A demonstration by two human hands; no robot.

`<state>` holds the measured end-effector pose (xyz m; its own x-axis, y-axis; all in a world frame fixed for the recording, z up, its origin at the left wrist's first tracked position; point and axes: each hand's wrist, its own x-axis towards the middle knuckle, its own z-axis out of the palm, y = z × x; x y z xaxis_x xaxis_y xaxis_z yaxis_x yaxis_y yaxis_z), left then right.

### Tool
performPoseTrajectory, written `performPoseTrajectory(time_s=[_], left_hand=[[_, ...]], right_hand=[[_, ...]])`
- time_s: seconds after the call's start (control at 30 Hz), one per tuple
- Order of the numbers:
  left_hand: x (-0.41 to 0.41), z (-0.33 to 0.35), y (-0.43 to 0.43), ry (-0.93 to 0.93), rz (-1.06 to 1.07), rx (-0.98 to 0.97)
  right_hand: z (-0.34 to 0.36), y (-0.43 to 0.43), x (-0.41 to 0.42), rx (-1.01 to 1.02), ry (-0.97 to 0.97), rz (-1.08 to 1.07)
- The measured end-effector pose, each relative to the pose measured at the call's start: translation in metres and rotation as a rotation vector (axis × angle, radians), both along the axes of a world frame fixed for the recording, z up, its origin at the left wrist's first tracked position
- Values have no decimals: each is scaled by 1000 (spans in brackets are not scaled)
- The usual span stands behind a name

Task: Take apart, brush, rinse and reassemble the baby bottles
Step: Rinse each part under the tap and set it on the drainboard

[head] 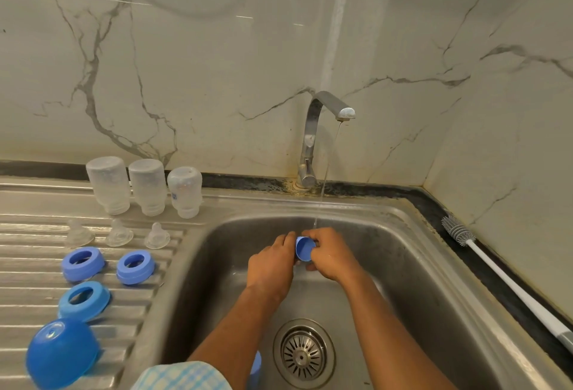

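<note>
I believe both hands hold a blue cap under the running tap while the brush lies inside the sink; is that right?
Not quite. The head view shows the brush lying on the dark counter edge to the right of the sink, not inside it. The left hand and right hand do hold the blue cap under the running tap.

Glossy cream wall (217, 57) with grey veins, corner at right, steel sink (400, 214) with ribbed drainboard (28, 268) at left, chrome tap (311, 132) behind it, stained black strip (242, 182) along the wall
</note>
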<state>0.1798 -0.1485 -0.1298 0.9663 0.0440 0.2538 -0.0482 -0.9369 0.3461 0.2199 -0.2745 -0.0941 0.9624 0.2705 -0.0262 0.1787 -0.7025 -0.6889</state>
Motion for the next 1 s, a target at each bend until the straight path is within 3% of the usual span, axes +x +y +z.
performPoseTrajectory(time_s=[0.27, 0.47, 0.67, 0.83, 1.0], left_hand=[[2, 12, -16, -84, -88, 30], [0, 14, -11, -146, -110, 53], [5, 9, -8, -140, -86, 45], [8, -1, -5, -31, -32, 61], [9, 6, -2, 2, 42, -76]], right_hand=[[3, -6, 1, -117, -290, -381], [3, 0, 6, -222, -205, -338], [3, 2, 12, -300, -258, -296], [-2, 0, 18, -45, 47, -97], [19, -8, 6, 326, 185, -127]])
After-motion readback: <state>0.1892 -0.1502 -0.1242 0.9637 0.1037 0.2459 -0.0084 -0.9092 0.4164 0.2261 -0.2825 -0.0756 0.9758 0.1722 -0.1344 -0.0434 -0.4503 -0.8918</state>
